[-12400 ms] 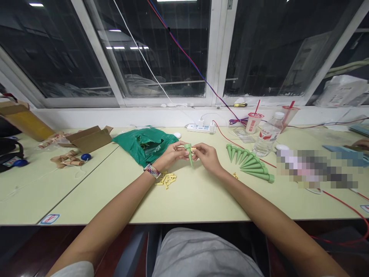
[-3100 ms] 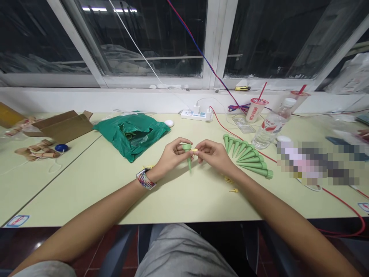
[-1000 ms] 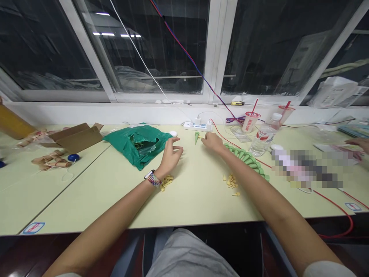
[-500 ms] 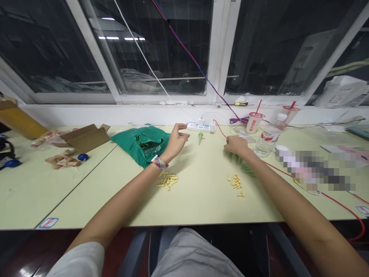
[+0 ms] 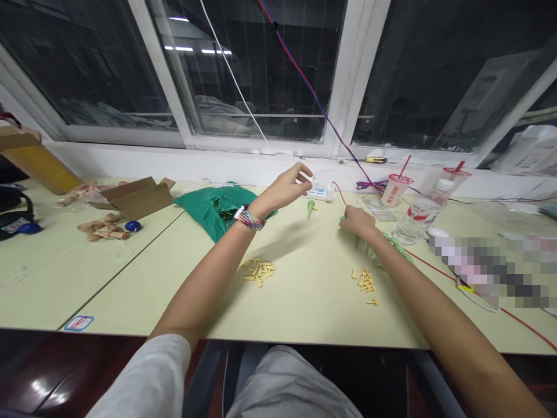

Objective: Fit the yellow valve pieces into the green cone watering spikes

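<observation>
My left hand [image 5: 290, 187] hangs above the table in front of the power strip, fingers bent and apart, holding nothing visible. Below it lies a green cone-shaped spike [image 5: 310, 210] with a small yellow piece [image 5: 316, 209] beside it. My right hand [image 5: 359, 222] is closed over a green spike [image 5: 343, 219], mostly hidden by its fingers. More green spikes [image 5: 398, 251] lie in a row under and behind my right wrist. Small yellow T-shaped pieces lie in a left pile [image 5: 260, 271] and a right pile [image 5: 366, 281], with a single yellow piece [image 5: 373, 302] in front.
A torn green plastic bag [image 5: 204, 212] lies behind my left forearm. Farther left are an open cardboard box [image 5: 139, 200] and wooden pieces [image 5: 104, 229]. A power strip [image 5: 324, 194], a water bottle [image 5: 418, 215], a drink cup [image 5: 395, 190] and a red cable [image 5: 429, 263] stand or lie toward the back and right.
The view has shifted slightly. My left hand has moved right and up, away from the green bag. My right hand stays by the green spikes, which now lie more to the right of it.
</observation>
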